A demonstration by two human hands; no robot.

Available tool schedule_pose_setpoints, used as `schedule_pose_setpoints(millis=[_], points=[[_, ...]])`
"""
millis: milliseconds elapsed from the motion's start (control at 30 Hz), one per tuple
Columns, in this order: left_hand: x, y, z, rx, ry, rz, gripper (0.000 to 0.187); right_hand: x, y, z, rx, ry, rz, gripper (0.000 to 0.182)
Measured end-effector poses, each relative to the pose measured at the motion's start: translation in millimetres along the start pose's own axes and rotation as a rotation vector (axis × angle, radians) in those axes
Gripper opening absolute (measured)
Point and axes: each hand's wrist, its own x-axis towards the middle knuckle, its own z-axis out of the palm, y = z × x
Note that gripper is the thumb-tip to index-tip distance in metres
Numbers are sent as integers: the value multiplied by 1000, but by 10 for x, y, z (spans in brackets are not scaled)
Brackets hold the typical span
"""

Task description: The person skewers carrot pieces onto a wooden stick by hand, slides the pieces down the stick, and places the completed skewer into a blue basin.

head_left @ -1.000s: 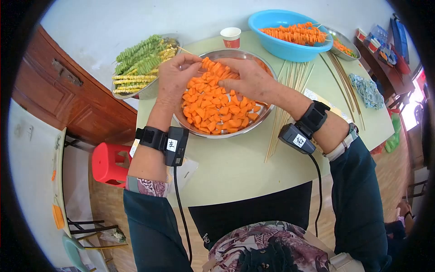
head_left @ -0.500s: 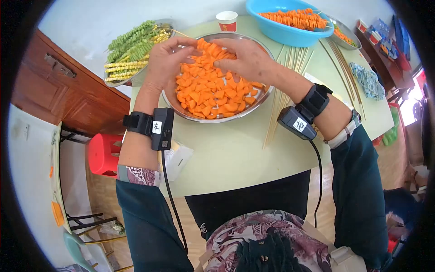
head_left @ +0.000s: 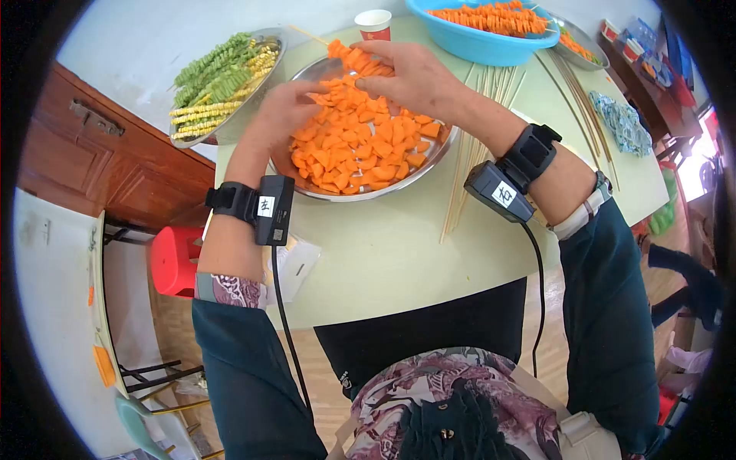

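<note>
Over the bowl (head_left: 349,197): handling the loaded skewer (head_left: 309,35) and carrot pieces (head_left: 376,149)

**Technique.** The step in hand appears to be adding carrot pieces to the skewer. Support the loaded skewer along its row of slices, firmly enough to stop it turning, yet lightly enough not to split them. Select pieces of similar thickness. Pierce each through the middle, with the finger pads kept clear of the wood's line of travel, then slide it snug against its neighbour. Off-centre piercing could crack a piece or let it swing. Work above the bowl, so that any dropped piece falls back inside.

**Hand state.** The right hand (head_left: 414,77) is curled over the loaded skewer, gripping it by the threaded slices. The left hand (head_left: 285,115) is blurred, with its fingers bent toward the heap; whether it pinches a piece cannot be told.

**Position.** The bowl stands toward the far edge of the table (head_left: 399,261), left of centre. The loaded skewer lies beneath the fingers of the right hand, above the bowl's far side, its bare end directed toward the table's far left corner. Loose carrot pieces lie on the near side of the right hand; the left hand is over the heap's left margin. Bare skewers (head_left: 454,195) rest just beside the bowl, on its right.
</note>
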Motion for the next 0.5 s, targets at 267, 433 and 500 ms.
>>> schedule_pose_setpoints(millis=[267, 433, 500], points=[[31, -25, 178, 177, -138, 295, 38, 9, 53, 22, -48, 5, -62, 52], [63, 16, 143, 104, -245, 48, 30, -7, 47, 16, -46, -12, -61, 51], [62, 55, 98, 25, -208, -86, 26, -3, 43, 19, -53, -16, -77, 50]])
